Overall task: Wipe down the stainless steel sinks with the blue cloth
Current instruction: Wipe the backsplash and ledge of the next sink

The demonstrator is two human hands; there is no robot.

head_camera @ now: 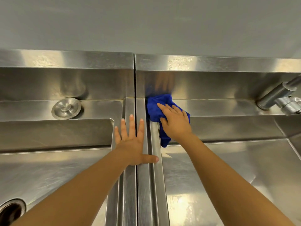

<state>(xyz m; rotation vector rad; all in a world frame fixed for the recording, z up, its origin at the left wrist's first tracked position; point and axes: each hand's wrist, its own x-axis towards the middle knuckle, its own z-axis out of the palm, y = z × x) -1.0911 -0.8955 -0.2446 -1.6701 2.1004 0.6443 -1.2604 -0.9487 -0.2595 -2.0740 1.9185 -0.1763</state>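
Left hand [132, 144]: palm down, fingers straight and spread, thumb stuck out to the right. It lies flat across the raised rims where the two stainless steel sinks meet, straddling the dark seam [136, 185] between them; nothing held. Right hand [175, 123]: palm down, fingers straight and slightly apart, pressing flat on the blue cloth [154, 108]; not pinching or bunching it. Cloth position: crumpled on the back ledge of the right sink [228, 176], in its rear left corner, touching the backsplash [211, 85] and the divider rim. One tail of the cloth hangs over the ledge edge down the basin's left wall, below the wrist. A blurred reflection of hand and cloth shows in the backsplash just above the cloth. Left sink [48, 168]: round metal drain stopper [66, 108] sits on its back ledge, well apart from both hands; open drain hole [11, 211] at the lower left of the basin floor. Chrome faucet [275, 95] rises from the right sink's back ledge at far right, partly cut off by the frame edge. Plain grey wall [146, 22] above both units. Both forearms bare.
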